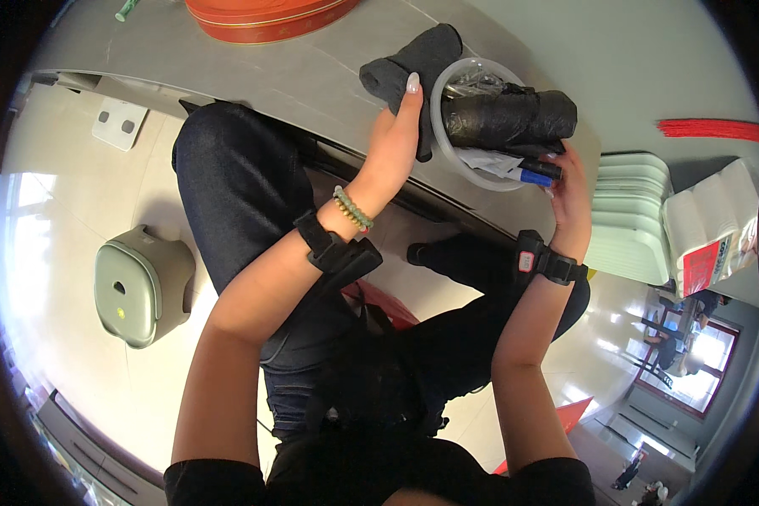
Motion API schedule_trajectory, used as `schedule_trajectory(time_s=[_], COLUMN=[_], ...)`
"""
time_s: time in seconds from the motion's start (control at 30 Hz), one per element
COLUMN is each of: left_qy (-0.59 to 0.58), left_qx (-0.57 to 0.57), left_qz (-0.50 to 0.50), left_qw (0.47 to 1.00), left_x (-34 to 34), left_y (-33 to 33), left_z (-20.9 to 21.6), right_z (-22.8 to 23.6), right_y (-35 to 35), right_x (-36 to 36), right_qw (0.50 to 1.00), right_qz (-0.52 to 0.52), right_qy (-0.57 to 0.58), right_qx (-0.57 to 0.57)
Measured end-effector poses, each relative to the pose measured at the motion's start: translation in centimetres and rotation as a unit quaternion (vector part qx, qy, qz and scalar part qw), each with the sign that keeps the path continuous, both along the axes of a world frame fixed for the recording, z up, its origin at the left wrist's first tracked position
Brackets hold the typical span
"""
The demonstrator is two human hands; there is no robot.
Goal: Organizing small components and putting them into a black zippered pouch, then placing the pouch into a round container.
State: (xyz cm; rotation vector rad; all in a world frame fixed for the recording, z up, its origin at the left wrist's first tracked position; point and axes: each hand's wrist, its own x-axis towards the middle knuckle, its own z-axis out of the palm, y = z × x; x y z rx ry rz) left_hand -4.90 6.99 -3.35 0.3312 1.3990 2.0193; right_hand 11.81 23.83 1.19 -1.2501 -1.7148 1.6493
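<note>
My left hand [396,126] is closed around a rolled dark grey cloth [413,63], its thumb lying along the near side. Part of the cloth hangs down beside a round clear plastic tub [441,139] on the grey tabletop. In the tub are black plastic-wrapped rolls [506,118], crumpled clear plastic [474,82] and a white packet [489,162]. A blue-capped marker [535,177] and a black one [541,167] stick out over its right rim. At those marker ends my right hand [571,190] has its fingers curled; some fingertips are hidden.
A round red tin [270,18] stands at the back left of the table. To the right are stacked pale green trays [628,219], white tissue packs [708,215] and a red tassel [708,128]. A green stool [143,287] and white scale [120,124] are on the floor.
</note>
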Motion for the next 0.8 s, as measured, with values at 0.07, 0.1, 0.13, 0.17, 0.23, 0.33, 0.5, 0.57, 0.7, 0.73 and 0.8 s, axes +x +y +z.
schedule_trajectory(time_s=[0.07,0.1,0.13,0.17,0.23,0.33,0.5,0.57,0.7,0.73,0.8], left_qy=[0.008,0.008,0.004,-0.001,0.011,0.004,-0.013,0.003,0.005,0.018,0.031], left_qx=[0.020,0.019,0.016,0.014,0.022,0.024,0.023,0.038,0.049,0.045,0.041], left_qz=[0.005,0.004,-0.002,-0.008,0.003,-0.006,-0.012,-0.014,-0.010,-0.002,0.004], left_qw=[1.000,1.000,1.000,1.000,1.000,1.000,1.000,0.999,0.999,0.999,0.999], left_x=[0.1,-0.1,-0.2,-0.2,-0.1,-0.3,-0.1,-0.1,-0.1,-0.1,-0.1], left_y=[-0.1,-0.1,-0.2,-0.1,0.1,0.2,0.2,0.3,0.3,0.3,0.1], left_z=[0.1,0.3,0.4,0.3,0.1,-0.3,-0.1,-0.4,-0.6,-0.6,-0.4], right_z=[-0.9,-1.0,-1.1,-1.1,-0.6,-0.8,-0.7,-1.2,-0.6,-0.7,-1.0], right_y=[0.7,0.6,0.4,0.1,-1.7,-2.3,-3.2,-3.0,-4.6,-5.2,-6.5], right_x=[0.9,1.0,1.1,1.1,-0.1,0.0,0.2,1.0,0.1,-0.1,-0.5], right_qw=[0.997,0.997,0.995,0.992,0.989,0.981,0.981,0.983,0.988,0.993,0.997], right_qz=[0.061,0.060,0.070,0.081,0.045,0.036,0.019,0.079,0.044,0.022,-0.001], right_qy=[0.053,0.053,0.072,0.090,0.120,0.164,0.158,0.142,0.123,0.099,0.074], right_qx=[-0.007,-0.008,-0.028,-0.048,-0.074,-0.100,-0.110,-0.081,-0.083,-0.053,-0.022])
